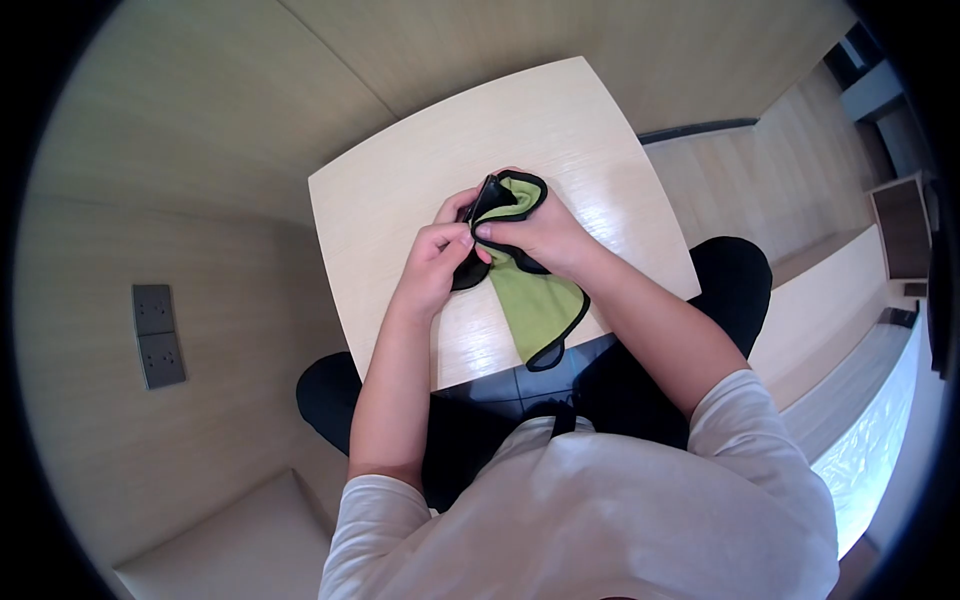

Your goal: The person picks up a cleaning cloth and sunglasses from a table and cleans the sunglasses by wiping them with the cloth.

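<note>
A green cloth with black edging (535, 305) is bunched over a dark, shiny object (468, 272), which I cannot identify for certain, above the light wooden table (390, 180). My left hand (437, 262) is closed on the dark object, thumb and fingers near its middle. My right hand (535, 235) grips the bunched upper part of the cloth, with the thumb pressed against it beside my left fingertips. The cloth's lower end hangs toward the table's near edge. Some fingers of both hands are hidden behind the cloth and the dark object.
The table's near edge lies just in front of my torso, with my legs (725, 285) at both sides. A wooden wall with dark sockets (158, 335) stands on the left. At the lower left is a pale seat (235, 545). A pale ledge (820, 290) runs along the right.
</note>
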The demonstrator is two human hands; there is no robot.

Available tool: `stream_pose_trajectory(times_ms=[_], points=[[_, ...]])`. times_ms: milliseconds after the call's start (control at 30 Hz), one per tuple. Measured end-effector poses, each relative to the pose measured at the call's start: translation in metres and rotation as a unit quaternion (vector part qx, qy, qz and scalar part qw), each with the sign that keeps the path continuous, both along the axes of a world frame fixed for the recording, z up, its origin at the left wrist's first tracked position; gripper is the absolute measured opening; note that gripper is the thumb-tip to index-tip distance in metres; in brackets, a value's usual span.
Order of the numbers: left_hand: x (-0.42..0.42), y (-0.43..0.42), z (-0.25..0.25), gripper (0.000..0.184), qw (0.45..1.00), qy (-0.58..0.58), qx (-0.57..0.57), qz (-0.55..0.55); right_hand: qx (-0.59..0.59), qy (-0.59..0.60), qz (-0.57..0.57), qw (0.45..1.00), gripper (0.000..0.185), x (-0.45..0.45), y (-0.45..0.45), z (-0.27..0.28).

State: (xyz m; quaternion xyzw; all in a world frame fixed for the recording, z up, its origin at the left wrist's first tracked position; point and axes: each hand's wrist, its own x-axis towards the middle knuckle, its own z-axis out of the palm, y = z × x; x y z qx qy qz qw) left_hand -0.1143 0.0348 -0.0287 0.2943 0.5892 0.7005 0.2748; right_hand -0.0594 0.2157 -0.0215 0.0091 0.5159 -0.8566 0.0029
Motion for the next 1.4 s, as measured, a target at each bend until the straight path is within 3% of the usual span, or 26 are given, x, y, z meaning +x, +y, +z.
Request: stream_pose_trajectory(times_ms=[167,233,333,500,733,800,967,1200,1267,1400], points=[[-0.006,0.001,0.000,0.034,0.999,0.018,-0.039,-0.004,-0.028,-0.040,-0.063,0.997,0.033,0.000,-0.003,-0.005],[-0.007,0.001,0.002,0.033,0.998,0.029,-0.056,-0.007,-0.181,-0.051,-0.066,0.980,0.034,-0.004,0.000,-0.014],[-0.008,0.003,0.004,0.028,0.997,0.036,-0.065,-0.022,-0.256,-0.098,-0.076,0.959,0.036,-0.002,0.006,-0.013],[-0.002,0.004,-0.001,0.029,1.000,0.001,-0.018,0.009,-0.269,-0.107,-0.077,0.954,0.036,-0.003,0.008,-0.017],[-0.003,-0.004,-0.005,0.036,0.992,-0.100,0.047,0.052,-0.165,-0.095,-0.061,0.980,0.034,-0.002,0.002,-0.009],[-0.002,-0.005,-0.006,0.035,0.988,-0.126,0.058,0.066,-0.038,-0.062,-0.069,0.995,0.035,-0.002,-0.001,-0.010],[0.000,0.004,-0.002,0.033,0.997,-0.055,0.000,0.056,0.049,-0.001,-0.064,0.997,0.044,0.000,-0.002,-0.009],[0.000,0.008,0.003,0.027,0.996,0.027,-0.080,0.016,-0.039,-0.036,-0.073,0.996,0.050,-0.001,0.001,-0.011],[-0.001,0.008,0.005,0.028,0.996,0.034,-0.084,0.006,-0.210,-0.068,-0.091,0.971,0.050,-0.003,0.003,-0.014],[-0.005,0.004,0.003,0.029,0.998,0.035,-0.050,-0.006,-0.252,-0.096,-0.088,0.959,0.045,-0.003,0.006,-0.017]])
